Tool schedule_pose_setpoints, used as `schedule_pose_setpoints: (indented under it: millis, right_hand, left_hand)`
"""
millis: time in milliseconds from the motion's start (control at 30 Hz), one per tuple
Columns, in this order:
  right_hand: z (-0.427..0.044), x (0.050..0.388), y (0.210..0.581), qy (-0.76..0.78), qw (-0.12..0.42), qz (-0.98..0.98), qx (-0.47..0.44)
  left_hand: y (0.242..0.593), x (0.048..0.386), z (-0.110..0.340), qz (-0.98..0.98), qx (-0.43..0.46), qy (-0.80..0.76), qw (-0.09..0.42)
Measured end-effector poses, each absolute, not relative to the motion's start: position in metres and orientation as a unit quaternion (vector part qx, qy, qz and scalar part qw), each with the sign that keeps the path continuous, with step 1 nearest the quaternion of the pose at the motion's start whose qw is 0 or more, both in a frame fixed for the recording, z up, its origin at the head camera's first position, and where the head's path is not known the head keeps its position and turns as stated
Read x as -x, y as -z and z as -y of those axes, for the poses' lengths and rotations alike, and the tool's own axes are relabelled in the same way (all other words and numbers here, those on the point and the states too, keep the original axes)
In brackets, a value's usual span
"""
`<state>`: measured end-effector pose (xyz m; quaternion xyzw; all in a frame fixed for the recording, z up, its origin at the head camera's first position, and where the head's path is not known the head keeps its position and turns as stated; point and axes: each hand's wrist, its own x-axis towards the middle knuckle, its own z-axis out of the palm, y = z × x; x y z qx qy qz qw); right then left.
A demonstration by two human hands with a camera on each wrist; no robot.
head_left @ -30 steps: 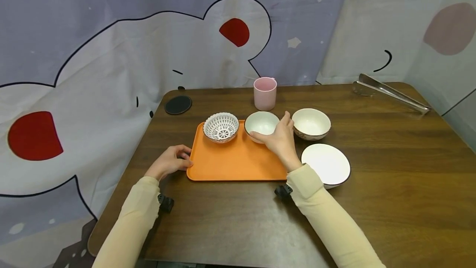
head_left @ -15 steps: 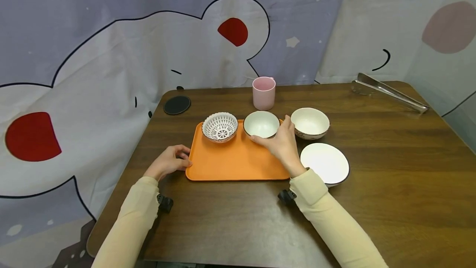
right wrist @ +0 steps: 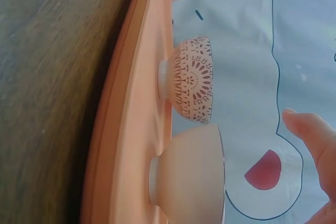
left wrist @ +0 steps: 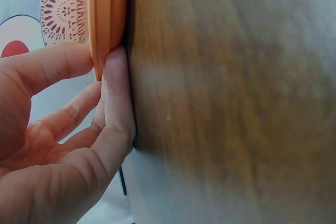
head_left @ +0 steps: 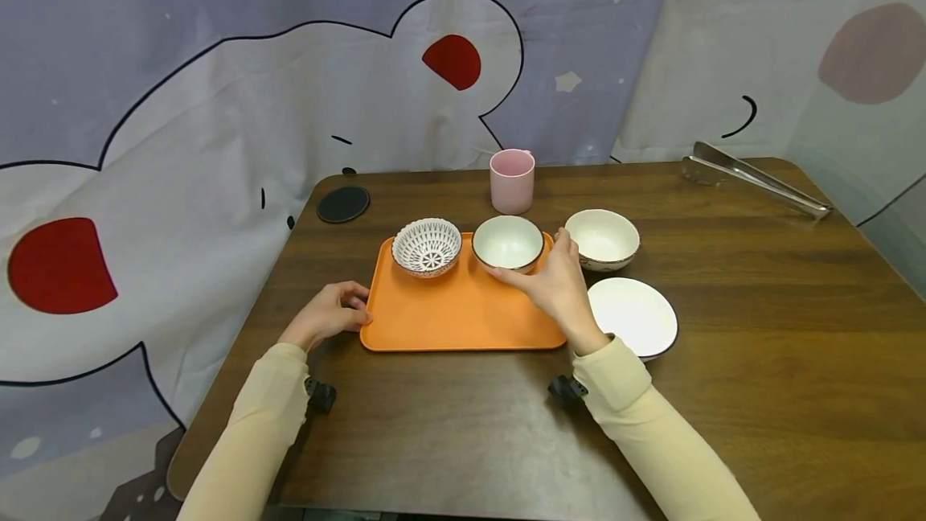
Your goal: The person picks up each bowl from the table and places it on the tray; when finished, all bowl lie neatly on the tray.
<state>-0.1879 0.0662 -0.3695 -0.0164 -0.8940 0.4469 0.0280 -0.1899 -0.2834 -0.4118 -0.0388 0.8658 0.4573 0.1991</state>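
Note:
At the left edge of the orange tray (head_left: 463, 316), my left hand (head_left: 329, 316) pinches the rim; the left wrist view shows the thumb and a finger of that hand (left wrist: 63, 124) on the tray edge (left wrist: 107, 14). A pale green bowl (head_left: 508, 244) sits upright at the tray's back right, a patterned bowl (head_left: 427, 248) at its back left. My right hand (head_left: 557, 288) is beside the green bowl with thumb and fingers spread. In the right wrist view its thumb (right wrist: 312, 135) stands apart from the plain bowl (right wrist: 191, 174), beyond the rim.
Right of the tray are a cream bowl (head_left: 603, 239) and a white bowl (head_left: 633, 316). Behind it stands a pink cup (head_left: 512, 182). A black round coaster (head_left: 343, 204) lies at the back left, metal tongs (head_left: 755, 179) at the back right. A patterned curtain (head_left: 289, 103) hangs behind the table.
My right hand has drawn slightly to the right and nearer to me, off the green bowl, which stays in place on the tray. My left hand keeps its place at the tray edge.

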Motion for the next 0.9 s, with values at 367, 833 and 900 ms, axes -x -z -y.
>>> schedule_pose_setpoints:
  millis: [367,833,900]
  right_hand:
    - [-0.079,0.180,0.365,-0.448,0.035,0.893,0.004]
    - [-0.098,0.174,0.368,-0.441,0.031,0.897,-0.007]
    - [-0.100,0.171,0.367,-0.446,0.029,0.895,-0.008]
  left_hand:
    - [0.412,0.189,0.283,-0.868,0.034,-0.454,0.196]
    - [0.412,0.189,0.283,-0.867,0.032,-0.456,0.196]
    - [0.412,0.189,0.283,-0.867,0.032,-0.457,0.196]
